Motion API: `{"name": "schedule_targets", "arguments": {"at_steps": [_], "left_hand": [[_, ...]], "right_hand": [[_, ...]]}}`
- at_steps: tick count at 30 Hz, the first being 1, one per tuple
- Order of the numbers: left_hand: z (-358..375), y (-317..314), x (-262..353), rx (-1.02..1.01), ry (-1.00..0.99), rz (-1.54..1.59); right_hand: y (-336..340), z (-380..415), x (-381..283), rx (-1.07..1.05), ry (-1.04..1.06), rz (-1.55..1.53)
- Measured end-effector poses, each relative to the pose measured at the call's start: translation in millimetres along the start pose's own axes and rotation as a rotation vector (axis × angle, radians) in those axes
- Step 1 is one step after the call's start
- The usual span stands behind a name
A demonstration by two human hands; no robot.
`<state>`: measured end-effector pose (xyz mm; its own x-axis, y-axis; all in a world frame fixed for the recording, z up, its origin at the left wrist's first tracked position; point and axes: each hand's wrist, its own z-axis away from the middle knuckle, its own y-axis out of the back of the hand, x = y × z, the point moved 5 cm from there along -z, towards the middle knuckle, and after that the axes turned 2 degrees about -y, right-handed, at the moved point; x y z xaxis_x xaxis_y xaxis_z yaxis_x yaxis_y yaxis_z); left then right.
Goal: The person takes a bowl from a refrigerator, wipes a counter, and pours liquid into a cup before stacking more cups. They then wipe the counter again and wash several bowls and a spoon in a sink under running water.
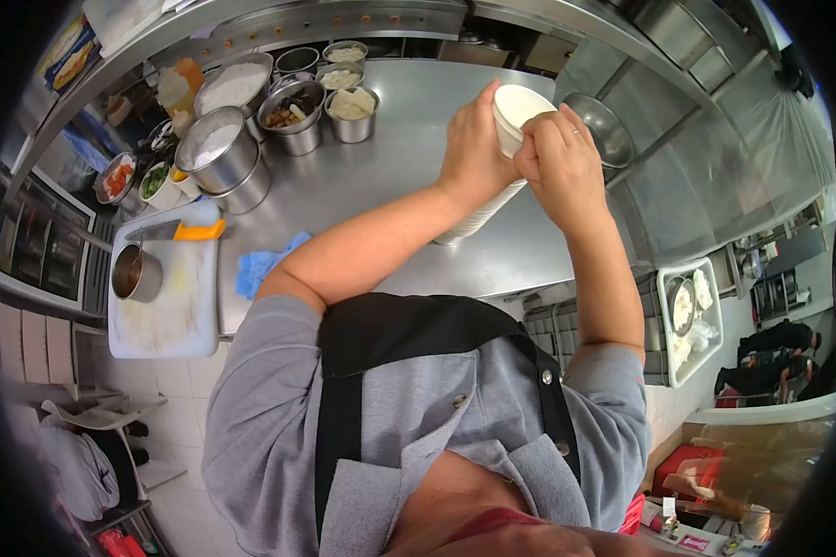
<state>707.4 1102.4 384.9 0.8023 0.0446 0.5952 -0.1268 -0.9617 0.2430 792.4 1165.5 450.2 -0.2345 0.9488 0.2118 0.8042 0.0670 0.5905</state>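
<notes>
- A bowl of red pieces (117, 179) and a tub of green pieces (157, 183) sit near the far left end of the worktop (395, 176)
- The board (172, 316) lies nearer the person, bearing a pot (139, 275) with a utensil in it and, along its far side, a knife (198, 230) with an orange handle
- Steel pots (217, 153) stand beyond the board, some filled with white powder
- A crumpled blue cloth (262, 269) lies to the right of the board
- A pot of mixed dark and pale pieces (293, 111) stands left of a pot of pale slices (352, 110)
- The left hand (478, 153) has its fingers wrapped around the stack of white cups (478, 215), near the top
- The stack is tilted over the worktop, between the forearms, its upper end in both hands
- The right hand (562, 162) has curled fingers against the top of the stack; their exact grip cannot be told
- A steel bowl (601, 132) is just beyond the right hand
- A white tray (698, 360) holds pale food, well right of the worktop
- Two people (773, 360) in dark clothes are at the far right
</notes>
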Motion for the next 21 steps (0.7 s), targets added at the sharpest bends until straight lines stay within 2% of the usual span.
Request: {"name": "schedule_targets", "arguments": {"at_steps": [6, 21], "left_hand": [[-4, 2, 2, -0.032, 0.028, 0.003], [-8, 0, 6, -0.034, 0.022, -0.032]], "right_hand": [[-3, 0, 6, 0.051, -0.002, 0.040], [0, -4, 16, 0.020, 0.038, 0.082]]}}
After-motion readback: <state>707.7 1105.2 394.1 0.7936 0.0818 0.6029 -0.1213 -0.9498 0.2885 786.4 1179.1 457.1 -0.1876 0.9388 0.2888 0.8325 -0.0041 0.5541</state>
